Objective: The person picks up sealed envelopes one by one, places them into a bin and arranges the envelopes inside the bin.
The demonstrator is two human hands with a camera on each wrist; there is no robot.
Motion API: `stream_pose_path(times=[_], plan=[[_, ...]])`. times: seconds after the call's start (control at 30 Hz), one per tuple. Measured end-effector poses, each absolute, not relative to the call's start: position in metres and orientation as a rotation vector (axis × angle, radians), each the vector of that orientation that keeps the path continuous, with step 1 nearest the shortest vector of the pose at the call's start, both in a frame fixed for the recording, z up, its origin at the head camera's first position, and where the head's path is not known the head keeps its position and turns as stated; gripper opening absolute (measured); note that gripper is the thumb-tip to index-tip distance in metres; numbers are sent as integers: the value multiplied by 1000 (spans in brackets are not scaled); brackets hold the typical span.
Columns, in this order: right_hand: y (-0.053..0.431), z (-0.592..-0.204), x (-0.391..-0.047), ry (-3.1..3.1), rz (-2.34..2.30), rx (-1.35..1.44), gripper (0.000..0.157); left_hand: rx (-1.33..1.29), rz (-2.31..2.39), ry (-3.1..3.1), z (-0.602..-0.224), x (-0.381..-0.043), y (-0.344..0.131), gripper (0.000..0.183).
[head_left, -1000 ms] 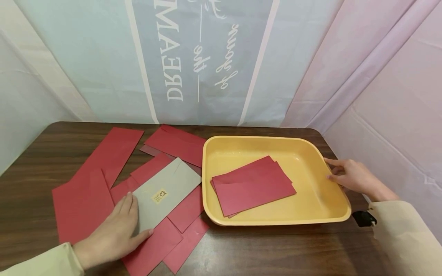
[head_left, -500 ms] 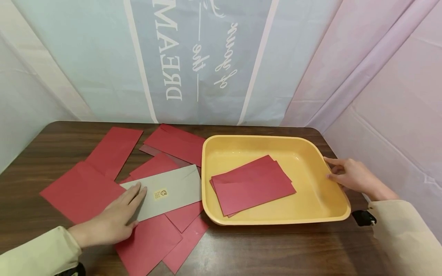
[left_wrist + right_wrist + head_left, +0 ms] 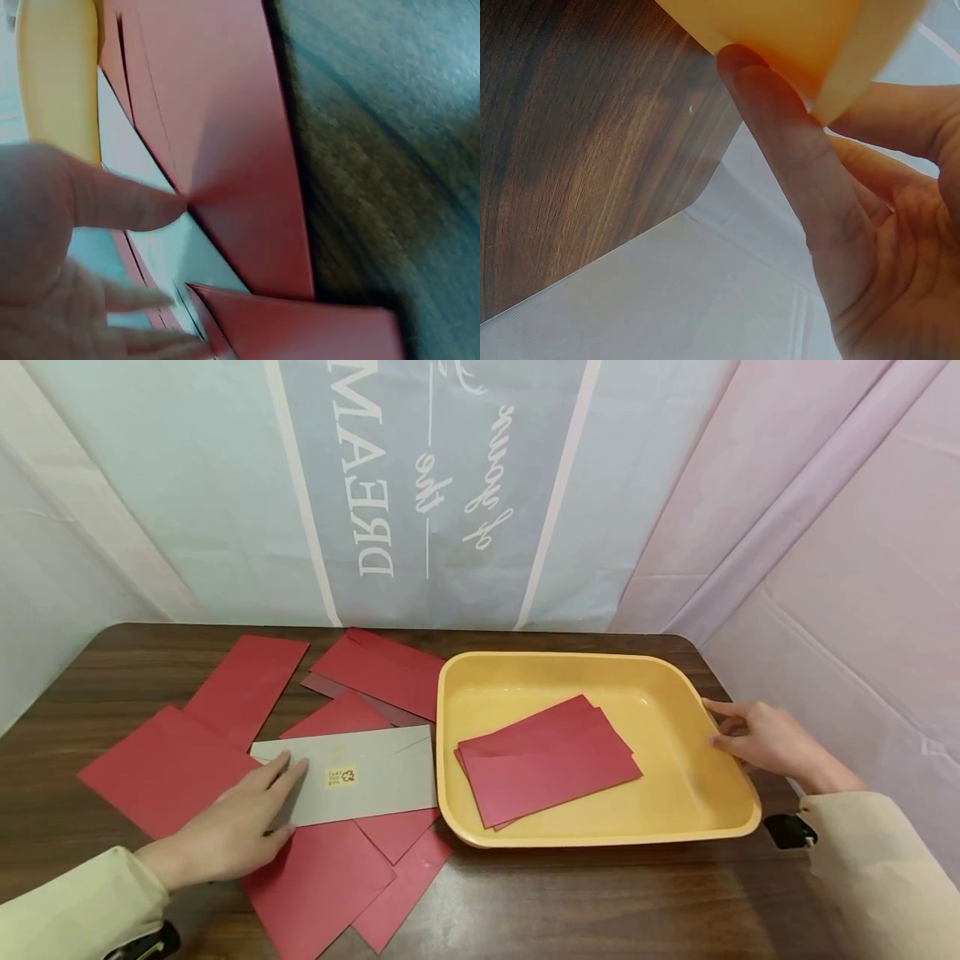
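Note:
A pale grey-green envelope (image 3: 375, 777) with a small yellow "just for you" label lies across several red envelopes (image 3: 322, 877) left of a yellow plastic tub (image 3: 600, 837). My left hand (image 3: 232, 831) rests on its left end, fingers extended on top and thumb at the near edge. In the left wrist view, that thumb and the spread fingers of the left hand (image 3: 82, 247) touch the pale envelope (image 3: 169, 247). At the tub's right side, my right hand (image 3: 776, 747) pinches the rim; in the right wrist view, its fingers and thumb (image 3: 885, 187) meet the yellow rim (image 3: 847, 67).
Two overlapping red envelopes (image 3: 555, 768) lie inside the tub. More red envelopes (image 3: 247, 681) are scattered on the dark wooden table (image 3: 585, 902). A printed cloth (image 3: 450, 527) hangs behind the table's back edge, and pale cloth (image 3: 847, 610) stands at the right.
The pale envelope has turned clockwise under my left hand, now lying nearly level. The red envelope beneath that forearm has also turned and shifted left. The right hand and tub stay put.

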State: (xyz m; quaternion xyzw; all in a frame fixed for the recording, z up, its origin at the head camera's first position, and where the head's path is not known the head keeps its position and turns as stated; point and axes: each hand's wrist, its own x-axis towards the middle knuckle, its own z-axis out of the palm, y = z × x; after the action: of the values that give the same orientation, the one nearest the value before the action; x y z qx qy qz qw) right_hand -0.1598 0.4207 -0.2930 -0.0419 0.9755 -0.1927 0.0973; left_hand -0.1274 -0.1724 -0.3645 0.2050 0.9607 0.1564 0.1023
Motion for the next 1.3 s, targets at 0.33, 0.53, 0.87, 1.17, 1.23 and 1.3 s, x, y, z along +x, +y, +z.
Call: stream_pose_path(times=[0.33,0.53,0.87,1.17,1.23,1.3], plan=[[420,-293,-160,2885,-572,-116,62,268,446,2980,-350,-132,-175,71],[420,-293,-159,2884,-581,-115,61,181,367,2977,-348,-138,-184,90],[421,-294,-159,2881,-605,-119,61,150,245,3015,-351,-141,-199,96],[420,-294,-158,2884,-579,-109,62,172,233,3088,-361,-141,-195,92],[420,-294,-158,2888,-577,-114,62,161,263,3077,-360,-142,-194,90],[420,-294,-158,2891,-577,-120,62,146,302,3055,-360,-144,-195,90]])
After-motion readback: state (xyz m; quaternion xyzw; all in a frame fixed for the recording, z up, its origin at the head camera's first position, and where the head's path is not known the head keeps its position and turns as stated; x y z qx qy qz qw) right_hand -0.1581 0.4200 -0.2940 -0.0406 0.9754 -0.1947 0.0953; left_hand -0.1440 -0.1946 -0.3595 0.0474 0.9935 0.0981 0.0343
